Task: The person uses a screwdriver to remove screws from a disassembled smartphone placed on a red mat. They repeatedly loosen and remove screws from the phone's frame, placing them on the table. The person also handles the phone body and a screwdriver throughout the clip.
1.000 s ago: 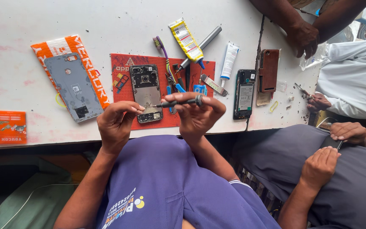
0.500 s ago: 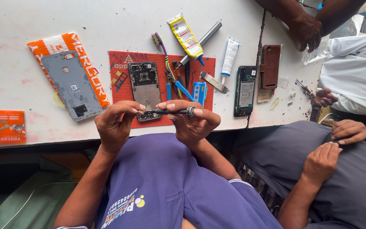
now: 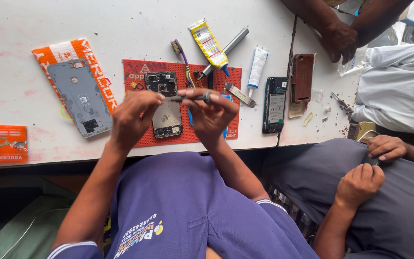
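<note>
On the white bench [image 3: 34, 29], a grey back cover [image 3: 81, 98] lies left; the left hand [image 3: 132, 115] pinches the screwdriver [image 3: 190, 98] tip, the right hand [image 3: 212, 115] grips its shaft above the opened phone [image 3: 166, 120]

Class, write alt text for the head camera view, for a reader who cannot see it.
A person's left hand and right hand hold a slim dark metal screwdriver above an opened black smartphone lying on a red rectangular work mat. A grey phone back cover, a white glue tube and a second opened phone lie around it on the white table.
</note>
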